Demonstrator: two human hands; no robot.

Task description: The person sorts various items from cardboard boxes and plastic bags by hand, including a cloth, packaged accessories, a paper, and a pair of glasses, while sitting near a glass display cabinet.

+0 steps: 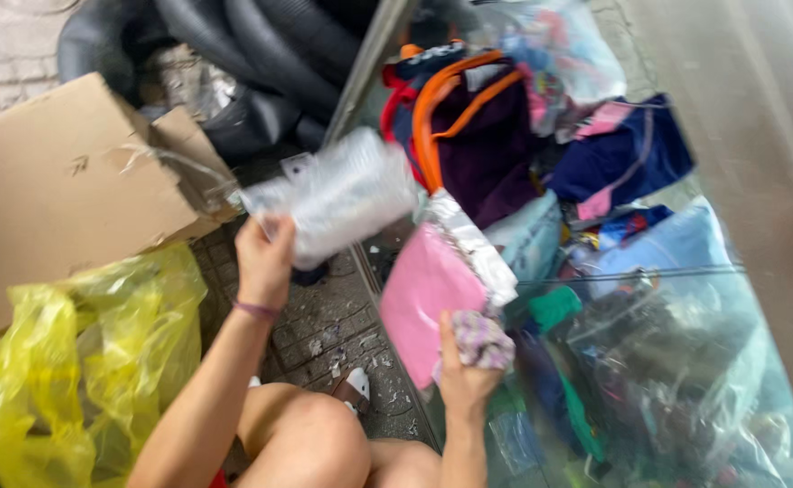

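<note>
My left hand (263, 258) is raised and grips a clear, crinkled plastic packet (337, 194), which is blurred by motion and stretches to the right above the paved ground. My right hand (465, 375) is lower and further right. It holds a small bundle of pale patterned fabric (482, 339) and is up against a pink garment in a plastic bag (428, 294) with a silvery top edge (469, 239).
A flattened cardboard box (62, 190) lies at the left, with a yellow plastic bag (62, 361) in front of it. Dark rubber tubes (252, 54) coil at the top. A pile of bagged clothes (595, 271) fills the right. My bare knee (310, 443) is at the bottom.
</note>
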